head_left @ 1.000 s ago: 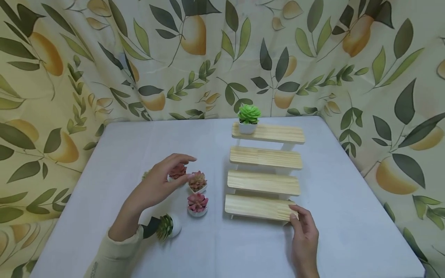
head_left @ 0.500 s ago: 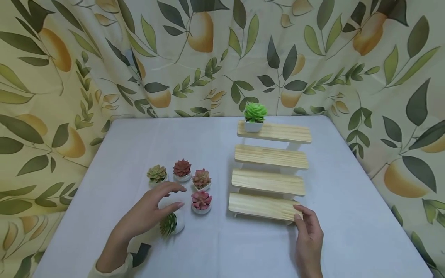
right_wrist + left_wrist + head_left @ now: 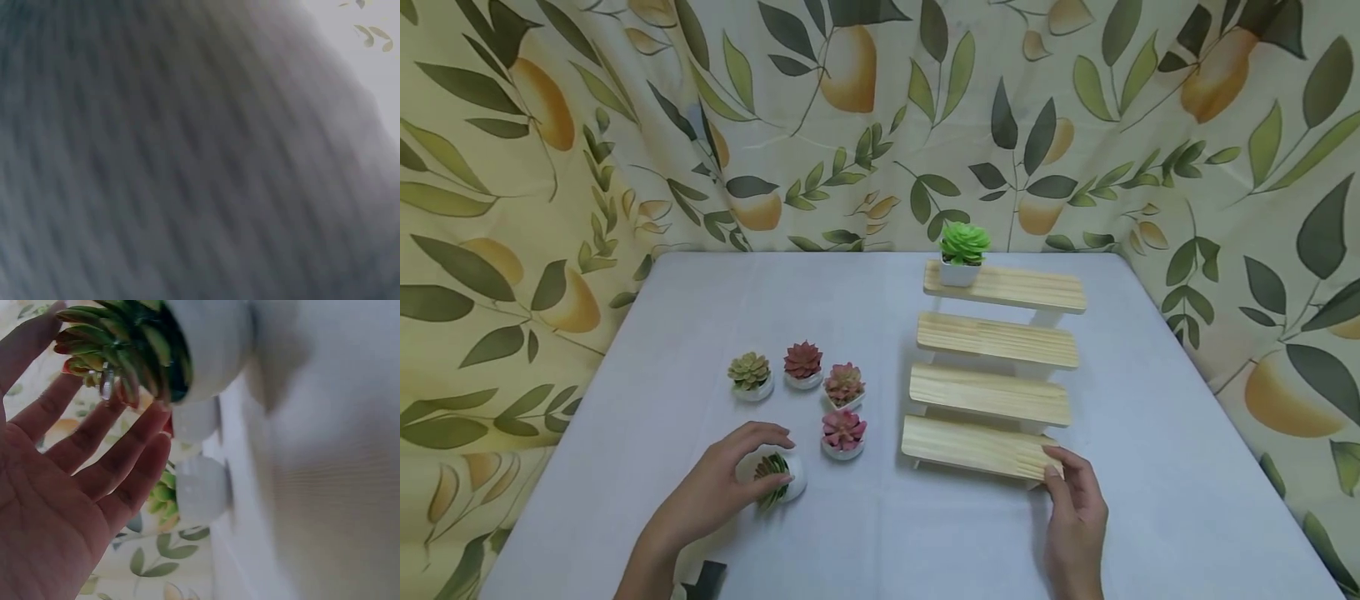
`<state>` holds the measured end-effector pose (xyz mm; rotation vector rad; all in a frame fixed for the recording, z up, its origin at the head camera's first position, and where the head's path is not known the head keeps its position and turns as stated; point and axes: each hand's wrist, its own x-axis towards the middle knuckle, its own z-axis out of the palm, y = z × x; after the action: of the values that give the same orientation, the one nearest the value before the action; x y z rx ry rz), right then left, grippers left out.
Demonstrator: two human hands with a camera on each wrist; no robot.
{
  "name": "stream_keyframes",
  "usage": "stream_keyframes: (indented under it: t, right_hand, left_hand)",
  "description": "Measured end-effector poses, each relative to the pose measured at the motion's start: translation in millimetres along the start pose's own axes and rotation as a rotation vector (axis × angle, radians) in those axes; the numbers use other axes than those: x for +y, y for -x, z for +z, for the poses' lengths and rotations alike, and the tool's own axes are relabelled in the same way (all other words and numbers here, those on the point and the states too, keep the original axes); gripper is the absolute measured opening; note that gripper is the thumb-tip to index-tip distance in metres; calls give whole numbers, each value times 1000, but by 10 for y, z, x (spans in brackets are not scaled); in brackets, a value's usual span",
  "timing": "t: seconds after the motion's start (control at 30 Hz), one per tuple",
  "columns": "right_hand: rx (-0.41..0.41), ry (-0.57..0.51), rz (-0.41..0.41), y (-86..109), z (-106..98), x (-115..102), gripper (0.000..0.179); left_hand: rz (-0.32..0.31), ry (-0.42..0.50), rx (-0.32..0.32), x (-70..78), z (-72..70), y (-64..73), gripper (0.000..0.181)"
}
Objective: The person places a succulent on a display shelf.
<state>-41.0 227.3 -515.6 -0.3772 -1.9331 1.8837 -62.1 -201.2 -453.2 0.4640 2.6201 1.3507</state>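
My left hand [image 3: 718,487] is spread around a dark green, red-tipped potted succulent [image 3: 773,482], thumb on its near side and fingers on its far side. In the left wrist view those fingers [image 3: 103,453] are fairly straight beside the leaves of the succulent [image 3: 134,353], not closed tight. That plant appears to lean toward the hand, its white pot facing right. At the right, my right hand [image 3: 1075,517] pinches the right end of the lowest step of a four-step wooden display stand [image 3: 973,446]. Blurry grey fabric [image 3: 187,162] fills most of the right wrist view.
A bright green succulent [image 3: 962,250] in a square white pot stands on the top step's left end. Left of the stand are a pale green succulent [image 3: 750,375], a dark red one [image 3: 803,365], a brownish-pink one [image 3: 844,386] and a pink one [image 3: 843,433].
My left hand has come down toward the near side, from over the red succulents to around the dark green one. My right hand has stayed on the stand; the view has shifted slightly.
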Motion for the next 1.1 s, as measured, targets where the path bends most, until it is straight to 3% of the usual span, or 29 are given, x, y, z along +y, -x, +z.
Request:
stream_keyframes:
  t: [0.13,0.37,0.53,0.7,0.83,1.1]
  right_hand:
    - [-2,11,8,-5,9,-8,24]
    - [6,19,20,-7,13,-23,24]
    - [10,20,24,-8,19,-22,24]
    - [9,4,28,-4,23,-13,24]
    - [9,-6,26,-1,19,-14,23]
    - [8,9,26,3,9,-20,24]
  left_hand:
    - [-15,42,52,-61,77,17,40]
    - [55,105,141,-85,233,-73,19]
    - [96,71,106,-51,307,-115,10]
    - [177,-5,46,-30,353,-111,34]
    - [200,-50,33,-37,371,-107,53]
    - [212,-114,40,-49,365,-108,63]
